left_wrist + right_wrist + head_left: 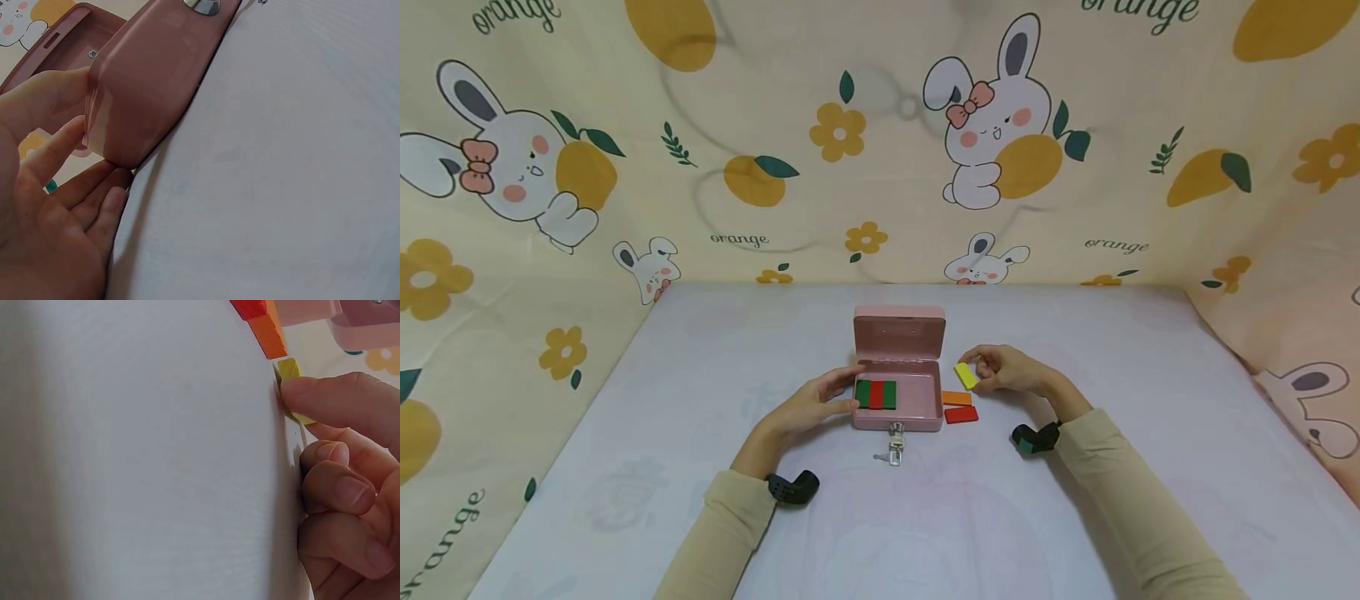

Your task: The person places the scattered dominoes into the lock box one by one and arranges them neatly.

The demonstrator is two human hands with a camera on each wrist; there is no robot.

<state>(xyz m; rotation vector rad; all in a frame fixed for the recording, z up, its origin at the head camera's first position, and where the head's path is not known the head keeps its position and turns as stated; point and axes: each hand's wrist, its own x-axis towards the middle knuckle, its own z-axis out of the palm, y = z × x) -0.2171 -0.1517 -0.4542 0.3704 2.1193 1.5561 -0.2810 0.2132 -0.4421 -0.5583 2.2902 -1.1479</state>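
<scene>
A pink metal cash box (917, 424) stands with its lid (899, 335) raised. Green blocks (890, 395) and a red block (876, 395) lie side by side in its left part. My left hand (811, 403) touches the box's left end with fairly straight fingers; the left wrist view shows the fingertips against the box wall (147, 75). Right of the box, my right hand (1009, 369) pinches a yellow block (966, 376) between thumb and finger, the other fingers curled. By the box's right side lie an orange block (957, 398) and another red block (962, 414).
A silver padlock (896, 442) with a key sits at the box's front. Black wrist cameras (793, 488) are strapped to both wrists. A white cloth (880, 533) covers the table, and a patterned curtain (895, 192) rises behind it.
</scene>
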